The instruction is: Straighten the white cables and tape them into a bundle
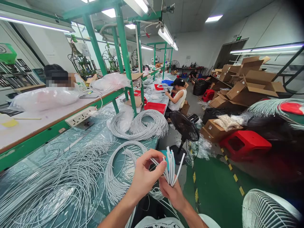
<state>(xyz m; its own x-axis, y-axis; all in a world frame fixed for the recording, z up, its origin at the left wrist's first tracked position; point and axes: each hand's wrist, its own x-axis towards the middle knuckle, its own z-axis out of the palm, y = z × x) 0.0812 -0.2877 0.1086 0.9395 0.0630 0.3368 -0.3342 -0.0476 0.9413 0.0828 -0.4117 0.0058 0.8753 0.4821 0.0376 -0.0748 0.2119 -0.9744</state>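
Note:
My right hand is closed around a bundle of light grey cables, their cut ends pointing up and one end splayed to the right. My left hand pinches a cable end between thumb and fingers, touching the left side of that bundle. Below and left of my hands, a coil of grey cable lies on the plastic-covered bench. A large loose spread of cables covers the bench at the left. Farther back sit more coiled cables.
A black standing fan stands just beyond my hands, and a white fan at lower right. A red tray and a seated person are farther along the bench. Red stools and cardboard boxes fill the right side.

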